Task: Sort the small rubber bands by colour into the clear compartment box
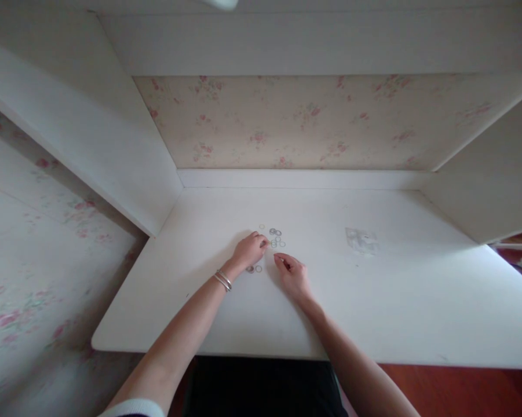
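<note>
At the middle of the white desk [373, 301], the left hand [248, 250] rests palm down with its fingertips at a cluster of small metal rings [276, 237]. Whether the fingers pinch a ring cannot be told; the rings are too small. The right hand [292, 273] lies just right of the left, fingers curled and pointing toward the cluster; whether it holds anything cannot be told either. Two more rings [254, 269] lie near the left hand, between the two hands. The left wrist carries silver bangles [223, 280]. Further right, well apart from both hands, a small clear bag [361, 240] lies flat on the desk. White panels enclose the desk left, right and above. Floral wallpaper [313, 124] covers the far wall.
</note>
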Demonstrator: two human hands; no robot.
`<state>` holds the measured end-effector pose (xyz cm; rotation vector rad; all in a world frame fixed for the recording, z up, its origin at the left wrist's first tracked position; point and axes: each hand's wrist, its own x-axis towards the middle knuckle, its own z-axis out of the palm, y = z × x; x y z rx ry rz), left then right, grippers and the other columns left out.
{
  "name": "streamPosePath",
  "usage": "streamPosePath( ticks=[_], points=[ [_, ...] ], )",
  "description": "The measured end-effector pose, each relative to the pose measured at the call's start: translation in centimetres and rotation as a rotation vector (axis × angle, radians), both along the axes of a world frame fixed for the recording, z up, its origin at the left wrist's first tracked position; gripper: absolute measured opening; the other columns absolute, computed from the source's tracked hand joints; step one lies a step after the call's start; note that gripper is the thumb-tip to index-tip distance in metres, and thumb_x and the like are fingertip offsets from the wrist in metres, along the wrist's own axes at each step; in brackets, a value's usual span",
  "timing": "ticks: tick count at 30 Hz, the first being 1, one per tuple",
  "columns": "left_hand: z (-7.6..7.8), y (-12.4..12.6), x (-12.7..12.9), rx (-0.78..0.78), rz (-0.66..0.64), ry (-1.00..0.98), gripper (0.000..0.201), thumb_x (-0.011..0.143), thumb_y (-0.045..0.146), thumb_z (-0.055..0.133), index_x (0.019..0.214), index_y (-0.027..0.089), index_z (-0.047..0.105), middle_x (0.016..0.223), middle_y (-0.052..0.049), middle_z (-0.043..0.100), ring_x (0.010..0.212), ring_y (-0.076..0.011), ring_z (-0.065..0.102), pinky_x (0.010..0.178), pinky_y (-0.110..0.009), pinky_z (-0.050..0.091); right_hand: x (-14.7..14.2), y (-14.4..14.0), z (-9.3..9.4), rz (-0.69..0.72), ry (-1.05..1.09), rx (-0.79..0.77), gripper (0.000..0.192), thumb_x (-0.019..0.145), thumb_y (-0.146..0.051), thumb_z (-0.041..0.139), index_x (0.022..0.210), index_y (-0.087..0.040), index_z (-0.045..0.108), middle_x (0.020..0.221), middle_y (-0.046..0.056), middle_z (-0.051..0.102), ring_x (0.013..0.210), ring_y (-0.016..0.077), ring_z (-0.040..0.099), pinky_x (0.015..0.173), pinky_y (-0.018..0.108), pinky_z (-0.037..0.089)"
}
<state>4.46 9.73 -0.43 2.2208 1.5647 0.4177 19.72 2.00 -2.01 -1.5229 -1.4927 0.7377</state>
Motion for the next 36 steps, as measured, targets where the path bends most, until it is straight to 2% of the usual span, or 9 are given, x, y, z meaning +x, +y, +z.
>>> streamPosePath(
  ticks=[11, 21, 24, 29, 33, 36],
  points=[
    [-0.6, -0.1, -2.6, 0.013, -0.051, -0.165, 0.021, 0.085, 0.030, 0.050, 0.088, 0.018, 0.068, 0.089, -0.004, 0.065, 0.081, -0.0150, 0.059, 0.077, -0.025, 0.046, 0.2, 0.1, -0.3, 0.013, 0.009, -0.001, 0.033, 0.085, -0.042, 0.048, 0.090, -0.019, 0.071, 0.082, 0.004, 0.070, 0.063, 0.0139, 0.057, 0.062, 0.025, 0.043],
    [1.2, -2.7, -4.1, 0.022, -0.057, -0.183, 0.020, 0.085, 0.029, 0.051, 0.086, 0.018, 0.067, 0.087, -0.004, 0.063, 0.076, -0.0141, 0.058, 0.075, -0.026, 0.046, 0.2, 0.0, -0.2, 0.015, 0.020, -0.011, 0.035, 0.084, -0.043, 0.048, 0.090, -0.019, 0.071, 0.084, 0.005, 0.071, 0.065, 0.0152, 0.058, 0.062, 0.026, 0.044],
    [2.0, -3.9, -4.1, 0.010, -0.074, -0.147, 0.020, 0.087, 0.031, 0.050, 0.088, 0.021, 0.067, 0.089, -0.002, 0.062, 0.070, -0.0122, 0.057, 0.073, -0.025, 0.046, 0.1, 0.0, -0.2, 0.018, 0.017, -0.013, 0.035, 0.085, -0.043, 0.047, 0.089, -0.019, 0.071, 0.083, 0.005, 0.071, 0.065, 0.0153, 0.058, 0.063, 0.026, 0.044],
    [3.2, -5.5, -3.7, 0.056, -0.131, 0.012, 0.021, 0.089, 0.032, 0.047, 0.090, 0.023, 0.066, 0.091, -0.001, 0.058, 0.074, -0.0127, 0.059, 0.076, -0.025, 0.045, 0.0, 0.0, -0.3, 0.026, 0.008, -0.013, 0.036, 0.085, -0.045, 0.046, 0.089, -0.019, 0.071, 0.081, 0.005, 0.070, 0.063, 0.0146, 0.057, 0.063, 0.026, 0.044],
    [3.7, -6.1, -3.1, 0.071, -0.188, 0.121, 0.022, 0.090, 0.031, 0.046, 0.088, 0.023, 0.067, 0.091, -0.002, 0.056, 0.073, -0.0124, 0.057, 0.070, -0.024, 0.044, 0.0, -0.1, -0.3, 0.035, 0.012, -0.001, 0.039, 0.085, -0.047, 0.045, 0.090, -0.018, 0.071, 0.082, 0.006, 0.070, 0.063, 0.0150, 0.058, 0.063, 0.026, 0.044],
    [3.9, -6.2, -2.8, 0.083, -0.227, 0.134, 0.024, 0.090, 0.030, 0.045, 0.082, 0.023, 0.067, 0.088, -0.003, 0.055, 0.072, -0.0128, 0.056, 0.067, -0.024, 0.043, 0.0, -0.1, -0.3, 0.029, 0.010, 0.009, 0.039, 0.084, -0.047, 0.045, 0.091, -0.018, 0.071, 0.082, 0.006, 0.070, 0.063, 0.0150, 0.058, 0.063, 0.026, 0.045]
  ],
)
